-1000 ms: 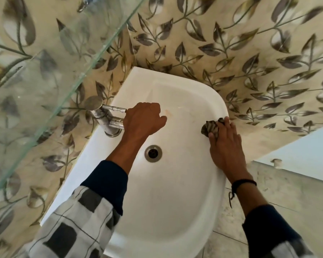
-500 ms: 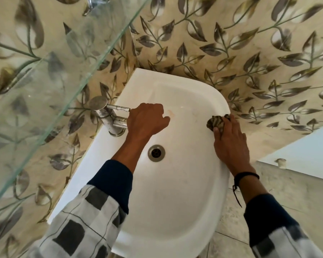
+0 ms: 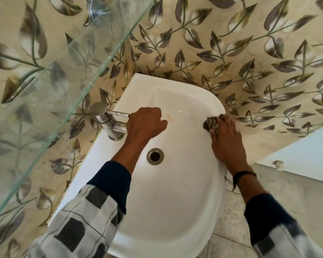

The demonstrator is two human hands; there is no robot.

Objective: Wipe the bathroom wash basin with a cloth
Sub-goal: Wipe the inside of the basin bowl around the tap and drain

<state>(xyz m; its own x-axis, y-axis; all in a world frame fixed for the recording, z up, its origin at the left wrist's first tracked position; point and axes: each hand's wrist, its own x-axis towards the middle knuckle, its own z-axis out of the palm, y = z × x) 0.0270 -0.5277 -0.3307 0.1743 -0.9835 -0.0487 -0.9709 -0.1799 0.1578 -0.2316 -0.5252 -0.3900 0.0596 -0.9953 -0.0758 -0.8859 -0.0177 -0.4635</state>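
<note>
On basin [image 3: 158, 81] rim | right hand [image 3: 226, 144] flat on cloth [image 3: 210, 123] | left hand [image 3: 144, 124] gripping tap [image 3: 108, 120]

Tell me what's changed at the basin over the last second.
The right hand, fingers flat on the cloth, has slid it a little farther along the right rim of the basin, toward the back wall. Nothing was picked up or let go. The left hand still grips the spout of the tap, in the same place.
</note>
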